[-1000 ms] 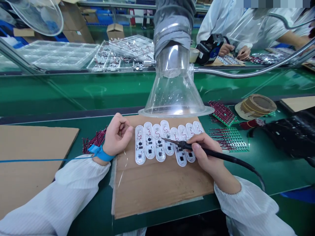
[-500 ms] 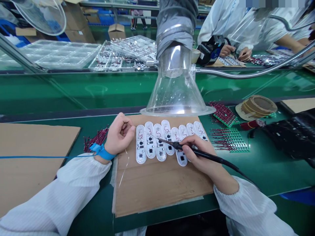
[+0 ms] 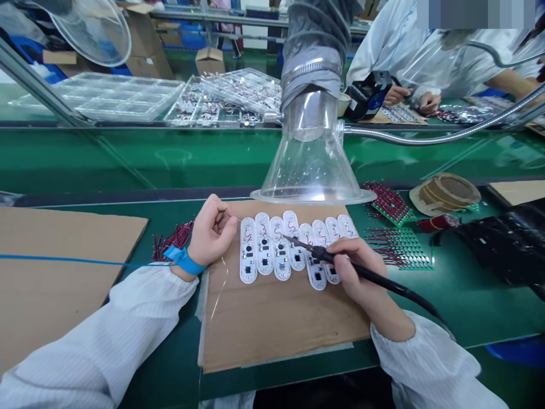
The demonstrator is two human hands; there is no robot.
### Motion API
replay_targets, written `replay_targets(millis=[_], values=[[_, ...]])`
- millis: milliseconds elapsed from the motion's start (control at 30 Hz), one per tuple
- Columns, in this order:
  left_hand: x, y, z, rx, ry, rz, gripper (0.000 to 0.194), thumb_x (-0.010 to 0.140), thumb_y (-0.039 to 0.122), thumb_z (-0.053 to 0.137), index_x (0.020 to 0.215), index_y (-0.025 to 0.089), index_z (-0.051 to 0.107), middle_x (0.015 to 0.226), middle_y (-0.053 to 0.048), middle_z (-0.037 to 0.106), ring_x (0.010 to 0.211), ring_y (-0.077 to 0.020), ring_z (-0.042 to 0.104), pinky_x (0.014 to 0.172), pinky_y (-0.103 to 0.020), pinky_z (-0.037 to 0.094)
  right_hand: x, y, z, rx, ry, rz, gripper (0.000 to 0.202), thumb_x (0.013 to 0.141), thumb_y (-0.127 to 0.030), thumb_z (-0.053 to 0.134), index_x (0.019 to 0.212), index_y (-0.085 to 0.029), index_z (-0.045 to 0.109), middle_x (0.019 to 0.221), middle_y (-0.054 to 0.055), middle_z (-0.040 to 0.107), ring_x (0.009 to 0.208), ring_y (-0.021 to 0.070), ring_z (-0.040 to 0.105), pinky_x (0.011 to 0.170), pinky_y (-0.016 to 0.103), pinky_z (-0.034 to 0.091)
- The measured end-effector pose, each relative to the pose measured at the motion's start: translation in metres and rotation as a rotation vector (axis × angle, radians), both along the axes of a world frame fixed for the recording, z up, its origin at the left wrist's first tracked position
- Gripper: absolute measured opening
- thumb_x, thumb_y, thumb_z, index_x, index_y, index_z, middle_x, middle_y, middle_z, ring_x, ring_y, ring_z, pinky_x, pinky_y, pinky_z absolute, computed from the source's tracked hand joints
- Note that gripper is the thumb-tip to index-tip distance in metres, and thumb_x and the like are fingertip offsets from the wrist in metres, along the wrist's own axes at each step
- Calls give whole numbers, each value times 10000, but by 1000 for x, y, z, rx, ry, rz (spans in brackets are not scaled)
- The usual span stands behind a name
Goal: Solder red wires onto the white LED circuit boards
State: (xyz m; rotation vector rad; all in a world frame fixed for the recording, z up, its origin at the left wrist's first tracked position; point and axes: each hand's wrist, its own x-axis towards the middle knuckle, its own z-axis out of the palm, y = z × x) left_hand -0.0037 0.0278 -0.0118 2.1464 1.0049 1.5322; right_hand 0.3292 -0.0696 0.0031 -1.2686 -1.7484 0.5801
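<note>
A person in white sleeves works at a green bench (image 3: 128, 170), seen from above their own hands. The landmark is a brown cardboard sheet (image 3: 276, 324) lying flat in front of them; along its far half sits a row of eight small white circuit boards (image 3: 293, 250), side by side and touching, each with a short red wire. The right hand (image 3: 355, 270) rests on the sheet's right part, its grip pressed around a black soldering iron (image 3: 361, 271) like a pen; the iron's tip (image 3: 284, 237) reaches left to a board near the middle of the row. The left hand (image 3: 213, 230) sits at the sheet's far left corner, its grip pinching a thin silvery solder wire (image 3: 219, 287) that trails back over the sheet — whether its far end meets the tip is too fine to tell. A blue wrist strap (image 3: 185, 260) circles the left wrist. Above the sheet's far edge hangs a clear funnel-shaped fume hood (image 3: 313, 165). Left of the sheet lies a bunch of red wires (image 3: 172, 238); to its right, green boards (image 3: 400, 244) bristling with red leads. To do this well, it seems best to keep both wrists planted on the sheet, touch tip and wire to one joint briefly, and stay under the hood — lingering could overheat a board.
</note>
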Motion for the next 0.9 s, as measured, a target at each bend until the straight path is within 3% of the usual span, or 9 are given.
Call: replay_targets(millis=[133,267,367,900], values=[[0,2,-1,6,-42,32,166,943,74,588,938,230,530,842,28,422,703,-135,433,634,-310,353,-9,-5,3,-63,104,-67,204,1093,-468,632,1059,-282,707,894,33,764,710,211,732,648,346,591],[0,3,-2,10,-51,51,175,936,66,578,928,230,518,845,25,434,734,-145,444,656,-319,357,-35,-1,16,-139,12,-55,147,1089,-398,629,1032,-279,694,844,13,763,730,206,750,661,328,573],[0,3,-2,12,-40,49,176,930,67,585,926,231,520,841,27,440,735,-146,449,652,-319,353,-45,4,16,-171,10,-23,145,1091,-365,613,1006,-273,685,835,1,757,693,185,731,639,309,550],[2,1,2,37,40,42,174,891,85,606,886,235,518,769,32,431,678,-157,421,611,-317,356,-49,10,20,-133,-79,-19,75,1022,-296,629,999,-259,690,820,13,783,696,192,739,641,305,567]])
